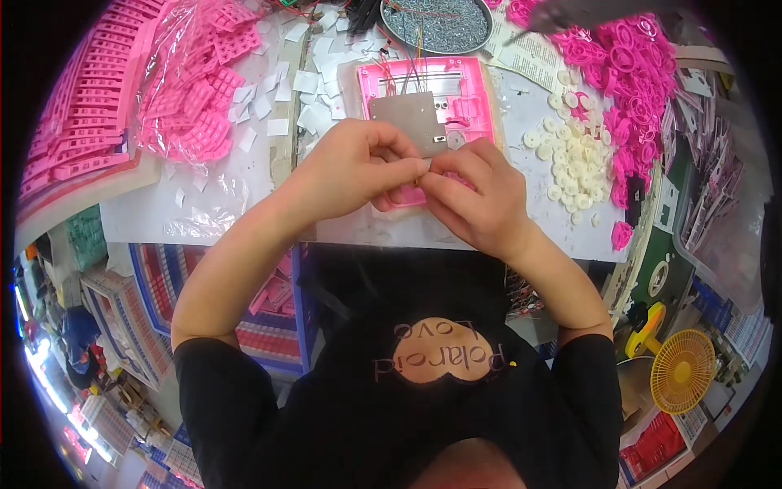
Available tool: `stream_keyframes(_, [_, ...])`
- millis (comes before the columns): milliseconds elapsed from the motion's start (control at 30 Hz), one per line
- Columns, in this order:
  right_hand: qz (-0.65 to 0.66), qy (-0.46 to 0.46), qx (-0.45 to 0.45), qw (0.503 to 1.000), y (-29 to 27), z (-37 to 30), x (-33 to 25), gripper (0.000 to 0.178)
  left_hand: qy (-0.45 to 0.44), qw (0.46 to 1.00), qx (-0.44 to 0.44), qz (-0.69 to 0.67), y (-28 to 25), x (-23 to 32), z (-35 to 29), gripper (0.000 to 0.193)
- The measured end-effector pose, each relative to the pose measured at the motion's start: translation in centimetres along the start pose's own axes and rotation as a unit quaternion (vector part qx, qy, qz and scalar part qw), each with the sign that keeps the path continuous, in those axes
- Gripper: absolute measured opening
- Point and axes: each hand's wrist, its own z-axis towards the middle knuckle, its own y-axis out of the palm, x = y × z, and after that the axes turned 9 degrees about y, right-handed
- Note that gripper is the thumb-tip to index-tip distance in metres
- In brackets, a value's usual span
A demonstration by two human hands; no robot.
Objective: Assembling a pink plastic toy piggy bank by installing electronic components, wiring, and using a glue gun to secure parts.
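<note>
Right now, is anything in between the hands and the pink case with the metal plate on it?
Nothing visible. The left hand and right hand meet, fingertips together, right over the near edge of the pink case, just below its grey metal plate.

assembly workshop: bench (pixel 244 175) heaped with pink plastic parts (pixel 627 65)

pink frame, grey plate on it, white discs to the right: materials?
Pink frame: looks like moulded plastic, glossy, uniform colour. Grey plate: probably sheet metal, matt, flat with crisp edges; coated board not ruled out. White discs: likely plastic or rubber, dull off-white; too small to tell.
</note>
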Motion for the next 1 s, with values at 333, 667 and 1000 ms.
stream_keyframes(333, [-0.003, -0.020, 0.000, 1.000, 0.5, 0.0, 0.0, 0.018, 0.076, 0.990, 0.039, 0.109, -0.2, -0.8, -0.3, 0.015])
stream_keyframes(667, [-0.063, -0.030, -0.076, 0.995, 1.4, 1.0, -0.1, 0.011, 0.337, 0.862, 0.138, 0.353, 1.4, -3.8, -0.8, 0.021])
stream_keyframes(1000, [-0.059, 0.030, -0.222, 0.973, -0.4, 1.1, -1.5, 0.019, 0.403, 0.815, 0.184, 0.373, 1.8, -6.3, -0.7, 0.019])
